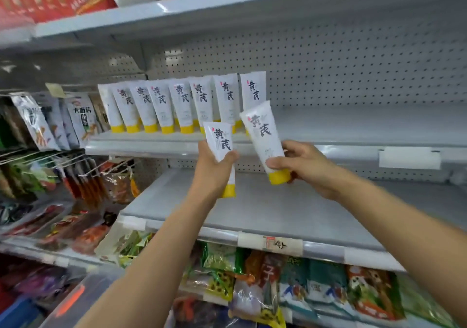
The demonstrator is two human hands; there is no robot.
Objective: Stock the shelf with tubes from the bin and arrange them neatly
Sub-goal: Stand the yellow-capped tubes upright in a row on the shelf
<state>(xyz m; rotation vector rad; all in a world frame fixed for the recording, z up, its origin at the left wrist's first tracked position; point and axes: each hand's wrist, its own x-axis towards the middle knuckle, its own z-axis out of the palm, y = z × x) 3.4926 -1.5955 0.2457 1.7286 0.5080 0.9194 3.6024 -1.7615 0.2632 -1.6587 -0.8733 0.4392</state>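
On every tube (262, 135), black "黄芪"

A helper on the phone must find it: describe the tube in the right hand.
Look at the shelf backed by pegboard, where a row of tubes stands, white with yellow caps down. Before the row's right end, the left hand and right hand each hold one more. The right-hand tube is the higher, rightmost one, its top leaning left.
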